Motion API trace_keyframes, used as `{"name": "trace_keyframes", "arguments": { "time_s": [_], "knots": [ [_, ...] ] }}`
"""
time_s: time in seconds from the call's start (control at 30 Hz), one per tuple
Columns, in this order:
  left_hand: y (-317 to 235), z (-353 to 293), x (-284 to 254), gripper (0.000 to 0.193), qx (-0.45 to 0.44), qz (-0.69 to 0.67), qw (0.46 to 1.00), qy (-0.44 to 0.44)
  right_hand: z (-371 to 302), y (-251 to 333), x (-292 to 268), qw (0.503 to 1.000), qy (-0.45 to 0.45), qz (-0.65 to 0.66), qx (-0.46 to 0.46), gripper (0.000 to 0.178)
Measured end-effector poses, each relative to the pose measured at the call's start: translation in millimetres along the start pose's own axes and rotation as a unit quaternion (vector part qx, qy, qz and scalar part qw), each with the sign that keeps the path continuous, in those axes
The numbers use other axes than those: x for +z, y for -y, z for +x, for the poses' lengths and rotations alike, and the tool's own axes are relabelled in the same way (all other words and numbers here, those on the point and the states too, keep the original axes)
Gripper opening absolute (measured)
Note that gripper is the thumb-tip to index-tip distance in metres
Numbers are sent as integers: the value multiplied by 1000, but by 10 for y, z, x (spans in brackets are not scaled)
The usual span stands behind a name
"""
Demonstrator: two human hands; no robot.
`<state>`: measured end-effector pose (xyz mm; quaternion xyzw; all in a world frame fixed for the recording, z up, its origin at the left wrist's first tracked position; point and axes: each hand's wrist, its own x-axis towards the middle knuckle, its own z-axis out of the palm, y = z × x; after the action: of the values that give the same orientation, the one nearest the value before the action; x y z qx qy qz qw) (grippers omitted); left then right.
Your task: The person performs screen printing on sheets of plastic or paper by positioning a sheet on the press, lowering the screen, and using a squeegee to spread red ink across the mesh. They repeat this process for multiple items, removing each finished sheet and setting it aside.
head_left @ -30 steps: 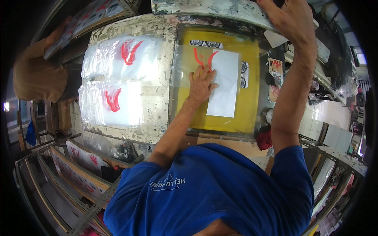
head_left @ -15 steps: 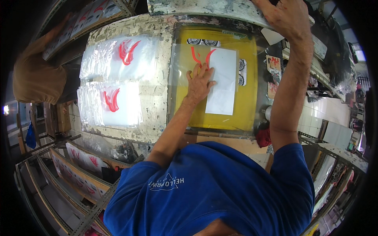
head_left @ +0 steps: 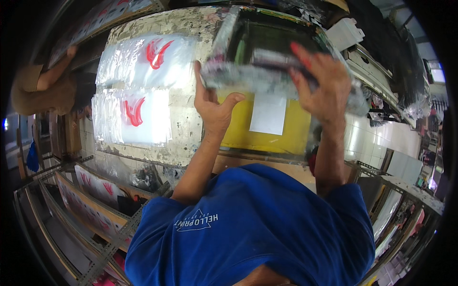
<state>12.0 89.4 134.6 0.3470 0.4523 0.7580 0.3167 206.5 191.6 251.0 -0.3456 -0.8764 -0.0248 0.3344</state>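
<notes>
A screen-printing frame (head_left: 267,81) with a worn, paint-stained rim hangs tilted over the far part of a yellow board (head_left: 260,140). Below its near edge, a white sheet (head_left: 267,117) lies on the board. My left hand (head_left: 212,102) is at the frame's near left corner, fingers stretched up along its outer side and thumb spread out to the right; whether it bears the frame's weight I cannot tell. Inside the frame, my right hand (head_left: 327,88), red on the fingertips and blurred by motion, has thumb and fingers around a dark bar that looks like a squeegee (head_left: 276,58).
Left on the worn table (head_left: 186,119) lie two overlapping rows of clear plastic sheets (head_left: 129,64) with red prints. Metal racks (head_left: 95,209) with printed sheets stand at the lower left. Another person's arm (head_left: 55,74) is at the far left. A white container (head_left: 344,33) sits at the back right.
The frame has swung down and toward me over the board. My left hand has left the white sheet for the frame's corner. My right hand has come down from the frame's raised edge to the bar.
</notes>
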Motion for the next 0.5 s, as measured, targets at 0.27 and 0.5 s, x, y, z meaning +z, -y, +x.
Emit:
{"name": "trace_keyframes", "arguments": {
  "time_s": [0.27, 0.5],
  "knots": [
    [769, -786, -883, 87, -24, 285, 958, 41, -931, -72, 874, 970, 177, 115, 123, 53],
    [837, -880, -979, 75, 61, 524, 848, 51, -1321, -19, 1351, 956, 267, 21, 121, 68]
  ]
}}
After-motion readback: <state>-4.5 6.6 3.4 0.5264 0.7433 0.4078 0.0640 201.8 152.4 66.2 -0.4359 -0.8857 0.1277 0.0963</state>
